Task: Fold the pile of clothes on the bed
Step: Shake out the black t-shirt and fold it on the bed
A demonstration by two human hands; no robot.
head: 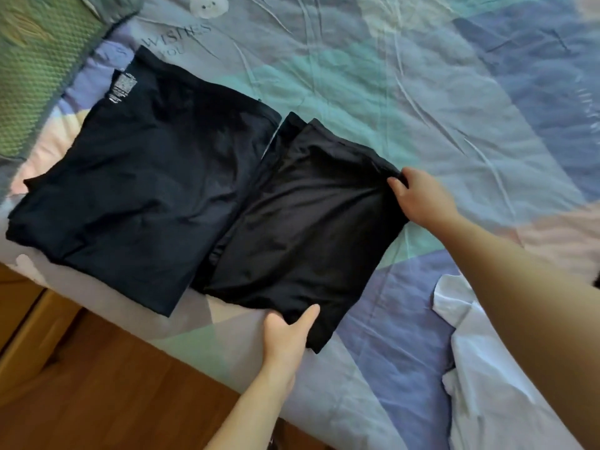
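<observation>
Hands (pixel 418 196) pinch black garment (pixel 305 235) at opposite edges.

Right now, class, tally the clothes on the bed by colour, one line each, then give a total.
Navy garment, folded: 1
Black garment, held by the left hand and right hand: 1
White garment, unfolded: 1
Total: 3

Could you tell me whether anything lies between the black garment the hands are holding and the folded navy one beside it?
Nothing visible does. The black garment, held by the left hand and right hand, already lies edge to edge with the folded navy garment. The white garment lies off on the other side.
</observation>
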